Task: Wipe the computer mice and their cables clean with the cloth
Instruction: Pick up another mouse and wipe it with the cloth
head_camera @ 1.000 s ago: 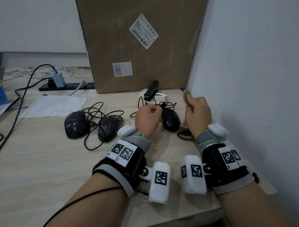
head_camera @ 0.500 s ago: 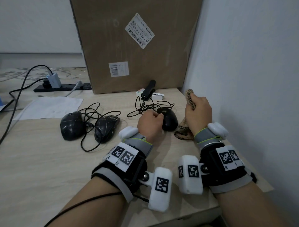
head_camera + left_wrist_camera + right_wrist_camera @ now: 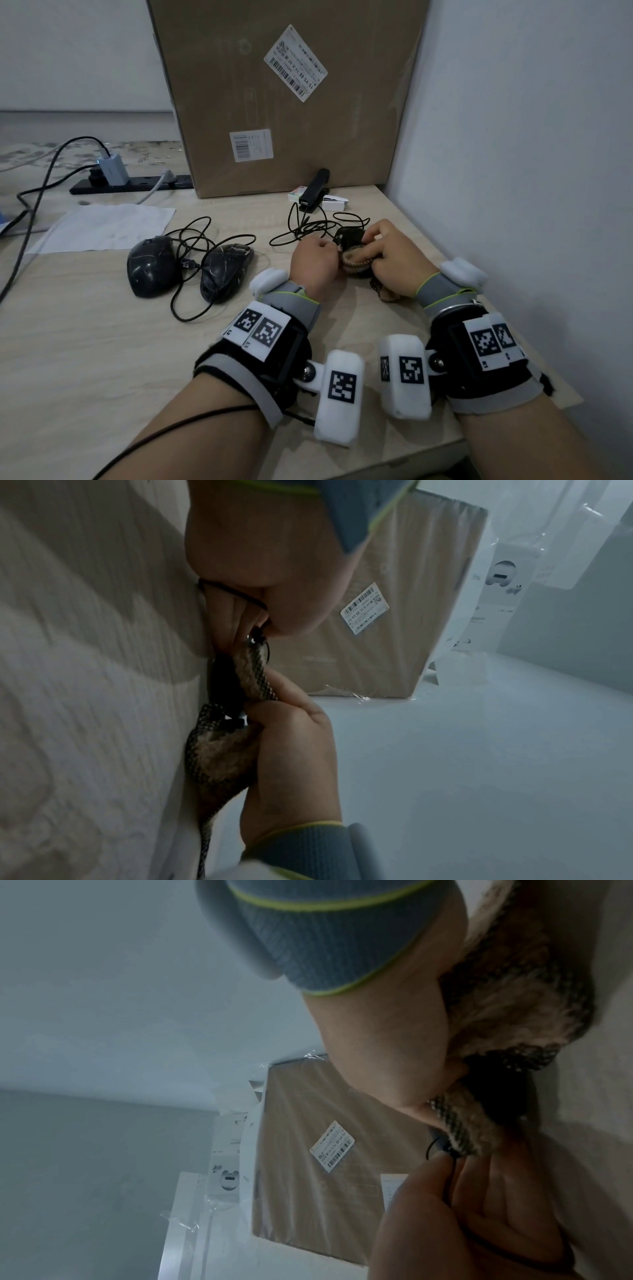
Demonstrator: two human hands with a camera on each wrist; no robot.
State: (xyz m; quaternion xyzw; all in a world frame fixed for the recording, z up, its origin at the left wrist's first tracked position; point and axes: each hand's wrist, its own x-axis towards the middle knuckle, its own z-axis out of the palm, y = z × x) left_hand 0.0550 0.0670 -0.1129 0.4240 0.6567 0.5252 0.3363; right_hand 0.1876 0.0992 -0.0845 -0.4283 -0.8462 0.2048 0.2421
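A black mouse [image 3: 349,235] lies near the desk's right edge between my hands. My left hand [image 3: 329,246] pinches its thin black cable [image 3: 236,595] close to the mouse's front, thumb against curled fingers. My right hand [image 3: 371,247] grips a brown, dark-edged cloth [image 3: 356,263] and presses it onto the mouse's top; the cloth's tail [image 3: 383,291] trails on the desk beneath the wrist. In the left wrist view the cloth [image 3: 255,672] is wrapped over the mouse body [image 3: 222,688]. Two more black mice [image 3: 150,267] [image 3: 224,272] lie to the left with tangled cables [image 3: 191,240].
A big cardboard box [image 3: 284,102] stands behind the mice, and a wall [image 3: 513,171] closes the right side. A black clip-like device [image 3: 313,190] and small white boxes lie by the box. A paper sheet [image 3: 102,226] and a power strip [image 3: 133,183] are at left.
My right hand, earlier held upright with the cloth beside the mouse, has come down leftward and laid the cloth on the mouse. My left hand stays at the cable.
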